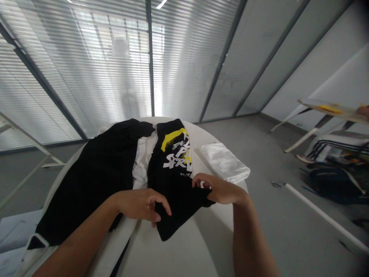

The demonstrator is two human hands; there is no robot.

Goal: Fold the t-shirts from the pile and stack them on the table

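Pinching the soft, limp hem of a black printed T-shirt (173,184), the left hand (138,206) and right hand (219,188) close their fingers (163,209) on it above a round white worktop (178,254).

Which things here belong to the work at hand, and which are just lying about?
In use: black printed shirt, left hand, right hand.

Lying about: plain black garment, white garment, white satiny packet, dark bag on the floor, white rod.
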